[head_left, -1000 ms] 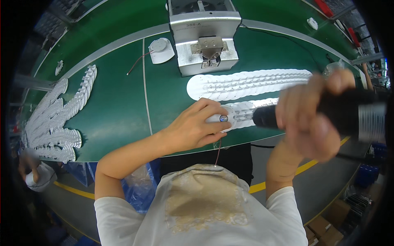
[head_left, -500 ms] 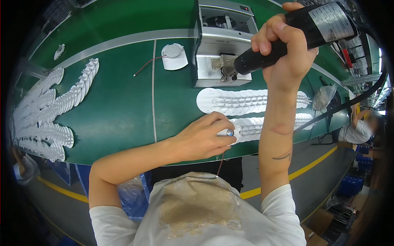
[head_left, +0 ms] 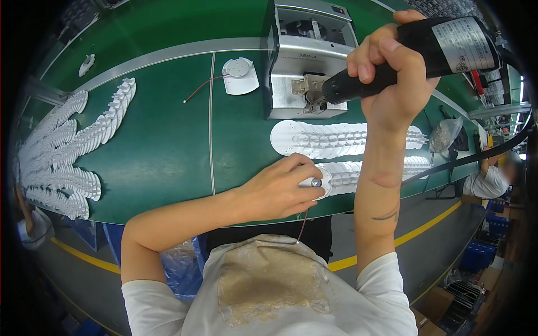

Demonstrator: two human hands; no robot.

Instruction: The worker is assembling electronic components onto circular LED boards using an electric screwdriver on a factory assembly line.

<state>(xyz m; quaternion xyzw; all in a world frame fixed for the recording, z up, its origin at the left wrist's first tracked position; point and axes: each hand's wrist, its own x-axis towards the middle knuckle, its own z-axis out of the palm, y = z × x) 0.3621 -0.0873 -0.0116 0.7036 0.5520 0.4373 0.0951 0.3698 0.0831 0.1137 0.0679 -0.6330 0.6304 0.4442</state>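
My right hand is wrapped around a black electric screwdriver, raised and tilted. Its tip reaches the front outlet of a silver screw feeder; the exact contact is too small to tell. My left hand grips a white plastic part near the table's front edge, at the left end of a row of overlapping white parts. A small shiny round piece shows between its fingers. From under that hand a thin dark red wire hangs over the edge.
A second white row lies behind. A white plate with a round disc and red wire sits left of the feeder. Fanned white stacks fill the left side. A plastic bag lies far right, near another person. The screwdriver's cable arcs rightward.
The screwdriver and right hand have shifted slightly right and down in the picture, with the tip still at the feeder's outlet. The left hand keeps its hold on the white part.
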